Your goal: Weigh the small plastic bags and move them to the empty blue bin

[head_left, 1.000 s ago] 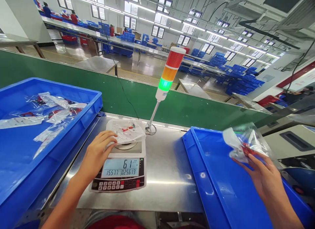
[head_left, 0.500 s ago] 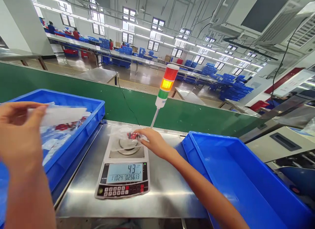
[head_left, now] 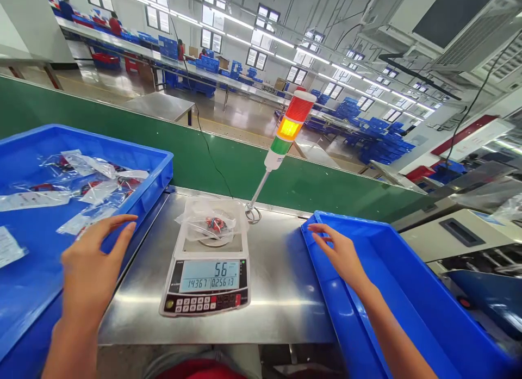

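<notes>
A clear plastic bag with small red and black parts (head_left: 215, 224) lies on the pan of a digital scale (head_left: 206, 286), whose display reads 56 on top. To the left of the scale my left hand (head_left: 98, 254) hangs by the inner edge of a blue bin (head_left: 150, 161), thumb and fingers apart and nothing between them. Inside that bin several similar clear bags (head_left: 98, 191) with white labels lie loose. My right hand (head_left: 338, 254) is over the near-left rim of a second blue bin (head_left: 408, 292), fingers spread and holding nothing.
A signal tower (head_left: 289, 129) with its orange light lit stands behind the scale on the steel table (head_left: 281, 292). A green partition (head_left: 228, 159) runs along the back. At the right is a beige machine (head_left: 452, 237). Other people work at far tables.
My left hand came down and right, without the bag it held. My right hand left the scale and moved right. The bag now rests on the pan; the reading went from 43 to 56.
</notes>
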A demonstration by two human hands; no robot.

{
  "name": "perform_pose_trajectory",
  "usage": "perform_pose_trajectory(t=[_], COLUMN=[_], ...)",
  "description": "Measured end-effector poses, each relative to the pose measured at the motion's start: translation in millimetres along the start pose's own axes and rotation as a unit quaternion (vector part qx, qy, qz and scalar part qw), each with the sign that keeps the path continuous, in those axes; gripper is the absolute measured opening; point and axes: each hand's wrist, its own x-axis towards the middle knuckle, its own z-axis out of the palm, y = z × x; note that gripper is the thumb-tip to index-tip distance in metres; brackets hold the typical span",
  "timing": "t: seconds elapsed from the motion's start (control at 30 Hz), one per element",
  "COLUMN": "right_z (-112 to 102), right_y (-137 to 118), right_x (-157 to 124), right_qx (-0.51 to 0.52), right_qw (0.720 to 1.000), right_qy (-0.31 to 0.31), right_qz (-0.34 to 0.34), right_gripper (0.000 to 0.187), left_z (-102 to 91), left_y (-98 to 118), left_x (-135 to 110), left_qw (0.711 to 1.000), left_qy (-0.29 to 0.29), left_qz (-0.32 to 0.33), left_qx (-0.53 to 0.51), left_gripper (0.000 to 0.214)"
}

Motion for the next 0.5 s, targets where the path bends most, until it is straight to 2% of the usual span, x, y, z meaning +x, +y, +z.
perform_pose_trajectory(t=[0.1, 0.2, 0.37, 0.5], right_z=[-19, -23, 0, 14], right_y=[42, 69, 80, 78], right_x=[-35, -70, -105, -110], right_qx=[-0.026, -0.031, -0.101, -0.19], right_qw=[0.993, 0.984, 0.97, 0.958], right_qy=[0.047, 0.055, 0.069, 0.021], right_qz=[0.102, 0.168, 0.21, 0.216], right_gripper=[0.048, 0.053, 0.074, 0.072], left_z=[11.7, 19.2, 28.9, 38.6], left_y=[1, -5, -5, -16], left_x=[-9, -14, -17, -17], left_qw=[0.998, 0.995, 0.994, 0.991], left_qy=[-0.053, -0.083, -0.105, -0.123], left_qz=[-0.03, -0.046, -0.036, -0.05], left_qx=[-0.023, -0.026, -0.025, -0.001], left_gripper=[0.035, 0.036, 0.035, 0.036])
